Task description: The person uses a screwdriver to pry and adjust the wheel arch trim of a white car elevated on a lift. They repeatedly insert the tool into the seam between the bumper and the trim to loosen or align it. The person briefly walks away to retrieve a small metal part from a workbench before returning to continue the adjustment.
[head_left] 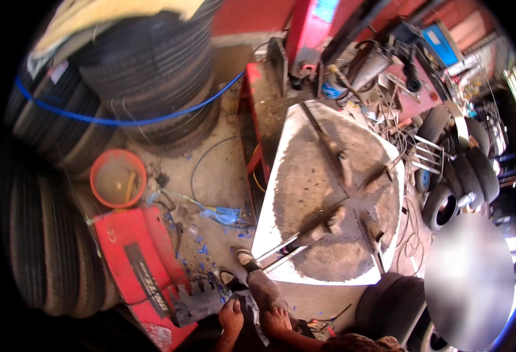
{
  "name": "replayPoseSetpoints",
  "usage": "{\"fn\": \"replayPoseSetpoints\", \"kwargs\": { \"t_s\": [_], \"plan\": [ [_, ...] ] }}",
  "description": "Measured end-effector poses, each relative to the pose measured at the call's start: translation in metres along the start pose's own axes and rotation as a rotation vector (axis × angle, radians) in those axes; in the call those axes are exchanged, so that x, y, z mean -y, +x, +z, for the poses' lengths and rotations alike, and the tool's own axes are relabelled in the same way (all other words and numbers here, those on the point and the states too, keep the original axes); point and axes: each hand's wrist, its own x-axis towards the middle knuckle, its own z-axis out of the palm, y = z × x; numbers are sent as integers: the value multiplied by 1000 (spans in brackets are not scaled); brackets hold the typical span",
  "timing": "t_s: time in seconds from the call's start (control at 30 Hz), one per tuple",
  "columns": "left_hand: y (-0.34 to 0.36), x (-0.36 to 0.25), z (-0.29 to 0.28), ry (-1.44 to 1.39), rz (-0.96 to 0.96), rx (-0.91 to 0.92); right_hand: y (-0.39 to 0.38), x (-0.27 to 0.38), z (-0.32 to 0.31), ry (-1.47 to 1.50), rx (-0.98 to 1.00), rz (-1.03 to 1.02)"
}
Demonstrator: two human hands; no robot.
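My left hand (231, 317) is curled closed at the lower edge, beside a dark grey notched piece (198, 301) that lies over the end of a red machine housing (134, 246). What its fingers hold, if anything, cannot be made out. Close to its right, my right hand (276, 321) lies with fingers stretched out on my lower leg, in brownish trousers (264, 290). My shoe (246, 259) is near the corner of a tire changer's worn turntable (305, 176), which has white edges and several clamps.
An orange bucket (119, 205) stands left, before stacked tires (146, 82). A blue hose (134, 123) arcs across them. Blue scraps (225, 216) litter the floor. Tires (387, 305) lie at lower right; a red bench (413, 100) with tools is far right. A blurred oval (469, 281) covers part there.
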Motion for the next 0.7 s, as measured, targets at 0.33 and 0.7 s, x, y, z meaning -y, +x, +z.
{"fn": "replayPoseSetpoints", "kwargs": {
  "t_s": [0.33,0.7],
  "plan": [
    [-25,-186,-45,-1013,-186,106,-42,-71,-2,938,145,175],
    [-179,-435,181,-638,85,357,-131,-249,-112,2023,94,-122]
  ]
}}
